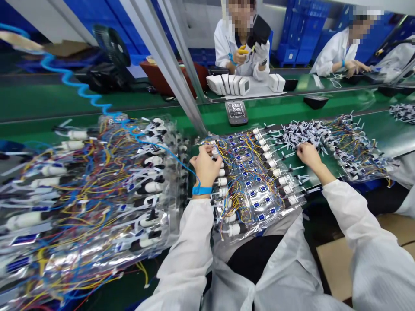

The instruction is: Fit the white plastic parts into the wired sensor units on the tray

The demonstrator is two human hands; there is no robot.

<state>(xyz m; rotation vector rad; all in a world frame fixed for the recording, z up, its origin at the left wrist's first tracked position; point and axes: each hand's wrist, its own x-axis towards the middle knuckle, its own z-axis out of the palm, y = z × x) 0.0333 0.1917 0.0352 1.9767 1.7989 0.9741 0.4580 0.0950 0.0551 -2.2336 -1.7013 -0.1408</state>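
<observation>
Two bare hands reach over a green table [282,111], both sleeves white. The left hand [205,167] is at the center of the frame, at the upper left edge of a clear plastic tray [275,219]; its grip is closed, thumb and fingers pinching a small white cylinder [214,151]. A blue strap [201,190] circles that wrist, and a coiled blue cord [69,77] runs down to it from the upper left.

The tray lies in the middle of the frame, carrying rows of small blue parts [252,194] between two columns of white cylinders, with yellow, red and blue wires tangled among them. The right hand [309,156], right of center, has curled fingers at the lower edge of a heap of black and white pieces [301,131]; whether its grip holds one, I cannot tell.

Another wired tray [356,149] lies right of the heap, and more wired parts in clear plastic [171,207] fill the lower left. Above the middle tray stands a display unit [236,113]; at upper center, a co-worker [222,39] holds a dark object [259,30].
</observation>
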